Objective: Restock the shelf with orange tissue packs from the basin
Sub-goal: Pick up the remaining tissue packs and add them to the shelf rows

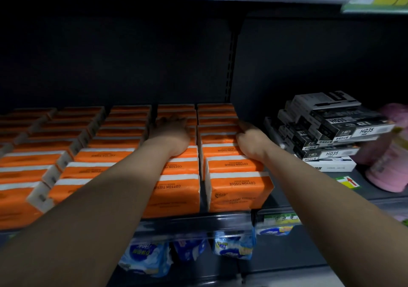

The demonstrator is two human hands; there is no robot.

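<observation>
I am reaching with both bare arms into a dark store shelf (309, 189). Rows of orange tissue packs (176, 169) stand on it, running from the front edge to the back wall, each with a white stripe and the words "COTTON TISSUE" printed upside down from where I look. The rows fill the left and middle of the shelf.

My left hand (171, 132) lies flat, palm down and fingers spread forward, on top of the second row from the right, partway back. My right hand (250, 142) rests on the right edge of the rightmost row (236, 185), fingers curled over the tops of the packs and down their right side. Neither hand lifts a pack clear; both press on packs that already stand in their rows. The two rows under my hands sit side by side with a narrow dark gap between them.

To the right of the orange packs, across a bare strip of shelf, is a leaning stack of black and white boxes (326, 129) marked "HQ35". Beyond those, at the far right, are soft pink packs (386, 165). A small green and yellow sticker with a red arrow (348, 181) lies on the shelf near the front. Below the front edge, blue and white packets (145, 258) hang in a row. The basin is out of view.
</observation>
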